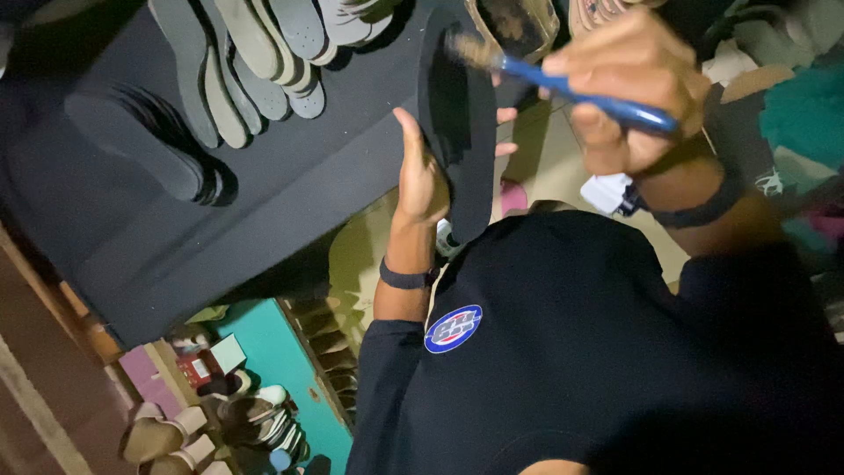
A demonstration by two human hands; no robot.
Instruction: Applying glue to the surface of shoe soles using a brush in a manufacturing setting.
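Head view is tilted hard, and my dark shirt point(580, 352) fills the near part, cutting off both forearms. Just beyond the shirt I see the black insole point(459, 123) standing on edge. My left hand point(420, 171) lies flat and open against the insole's left face, fingertips curling round its far edge. My right hand point(629, 88), right of the insole, is closed around a blue-handled brush point(563, 84); its blurred bristles touch the insole's top. Left of the insole, the dark table point(290, 176) carries fanned grey soles point(255, 53) and a dim black stack point(141, 145), hard to count.
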